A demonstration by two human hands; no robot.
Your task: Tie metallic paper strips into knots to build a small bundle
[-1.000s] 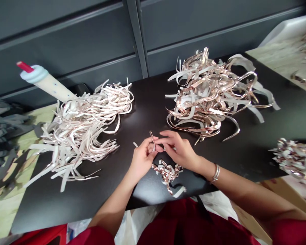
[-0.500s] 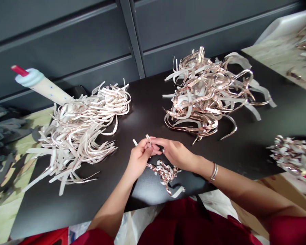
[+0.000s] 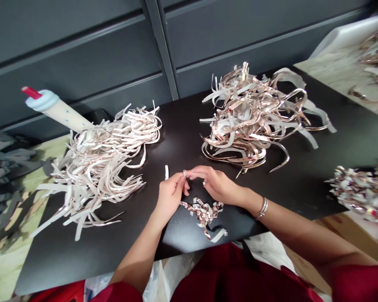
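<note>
My left hand (image 3: pixel 170 193) is closed, thumb against fingers, on a narrow strip (image 3: pixel 166 172) of white and shiny rose-gold material. One white end of that strip sticks up past the knuckles; a small folded bit shows at the fingertips. My right hand (image 3: pixel 219 185) meets those fingertips from the right, its own fingers pinched at the folded bit. The strip's middle is hidden inside the hands. Just below them on the black table (image 3: pixel 184 142) lies a small heap of crinkled rose-gold and white pieces (image 3: pixel 206 214).
A pile of long whitish strips (image 3: pixel 107 147) covers the table's left side. Rose-gold and white strips (image 3: pixel 252 121) are heaped at the back right. A pale blue-topped cup-shaped object (image 3: pixel 64 113) leans behind the left pile. More crinkled pieces (image 3: pixel 359 191) sit at the right edge.
The strip's white end beside my left hand has swung more upright. My fingertips have come together, with the right fingers now lying straighter against the left. The view has shifted slightly.
</note>
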